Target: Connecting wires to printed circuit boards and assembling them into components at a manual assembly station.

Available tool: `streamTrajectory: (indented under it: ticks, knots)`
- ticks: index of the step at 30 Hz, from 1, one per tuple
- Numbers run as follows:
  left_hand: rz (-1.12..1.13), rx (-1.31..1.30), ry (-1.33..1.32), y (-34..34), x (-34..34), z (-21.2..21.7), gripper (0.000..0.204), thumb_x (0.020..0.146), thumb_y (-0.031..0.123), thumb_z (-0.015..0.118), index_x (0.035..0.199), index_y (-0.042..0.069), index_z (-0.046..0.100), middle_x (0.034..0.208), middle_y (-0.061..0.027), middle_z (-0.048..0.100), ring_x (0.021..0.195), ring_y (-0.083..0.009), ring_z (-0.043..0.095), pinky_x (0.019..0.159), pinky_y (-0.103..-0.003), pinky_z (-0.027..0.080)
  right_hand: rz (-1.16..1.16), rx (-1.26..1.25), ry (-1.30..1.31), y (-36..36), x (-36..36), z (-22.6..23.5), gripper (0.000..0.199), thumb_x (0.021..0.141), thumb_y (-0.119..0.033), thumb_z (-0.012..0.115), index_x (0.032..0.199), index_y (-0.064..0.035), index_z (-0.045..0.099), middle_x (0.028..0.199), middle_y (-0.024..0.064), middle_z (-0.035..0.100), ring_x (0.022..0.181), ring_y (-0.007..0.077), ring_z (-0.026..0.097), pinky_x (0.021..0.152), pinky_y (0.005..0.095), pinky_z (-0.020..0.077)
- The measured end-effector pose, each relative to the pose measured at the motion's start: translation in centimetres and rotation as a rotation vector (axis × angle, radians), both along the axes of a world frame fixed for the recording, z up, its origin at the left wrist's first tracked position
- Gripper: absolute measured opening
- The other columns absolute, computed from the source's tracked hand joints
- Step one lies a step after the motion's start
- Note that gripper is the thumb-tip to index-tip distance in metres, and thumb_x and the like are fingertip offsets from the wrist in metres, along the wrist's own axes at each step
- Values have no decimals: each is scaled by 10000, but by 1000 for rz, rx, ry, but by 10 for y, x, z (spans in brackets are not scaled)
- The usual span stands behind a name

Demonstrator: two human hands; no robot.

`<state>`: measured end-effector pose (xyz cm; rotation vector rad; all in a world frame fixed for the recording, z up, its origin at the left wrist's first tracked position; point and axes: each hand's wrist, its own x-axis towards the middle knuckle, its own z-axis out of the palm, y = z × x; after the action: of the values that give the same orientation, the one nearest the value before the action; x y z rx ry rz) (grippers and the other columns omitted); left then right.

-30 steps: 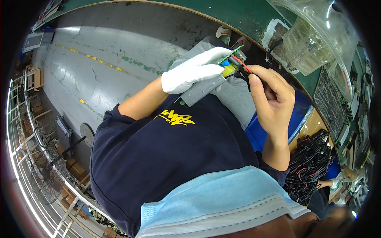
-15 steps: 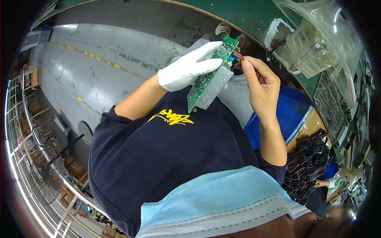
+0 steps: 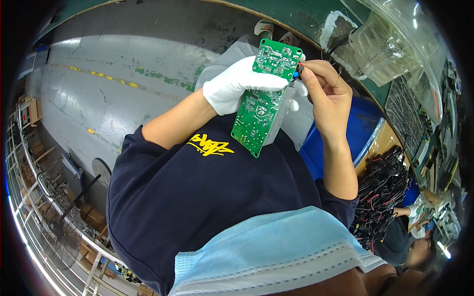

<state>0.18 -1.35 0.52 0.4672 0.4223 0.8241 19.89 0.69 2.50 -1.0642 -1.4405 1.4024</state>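
Note:
In my white-gloved left hand is a long green circuit board, its soldered face turned up toward me. The thumb lies across that face and other fingertips come round the far edge. A grey metal block runs along the board's right side. My bare right hand is closed at the upper right edge, thumb and forefinger pinching a thin red wire. Beside those fingertips sits a small blue part. The wire's far end is hidden behind the board.
At right stand a blue bin and a heap of black cables. A clear plastic bag and a clear tray rest on the green bench. Another person's gloved hand is at lower right. A fan stands left.
The left hand has turned the board so its soldered face shows more broadly. The right hand stays pinched at the wire, shifted only slightly.

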Motion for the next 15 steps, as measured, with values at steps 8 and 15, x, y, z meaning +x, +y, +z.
streamTrajectory:
  ticks: [8,15]
  knots:
    - [-91,-99,-60,8,5,1,487,869,152,705,1316,41,546,1124,-85,663,968,-245,691,835,-351,571,-138,56,-80,-7,9,-1,133,894,-44,698,1022,-19,726,1003,15,575,636,19,401,564,177,326]
    - [-98,-81,8,9,21,-12,401,871,151,706,1245,41,612,1093,-55,679,957,-154,676,815,-302,560,-189,104,-156,-15,21,-1,160,887,-38,705,1044,-27,732,955,-1,522,676,21,401,582,175,327]
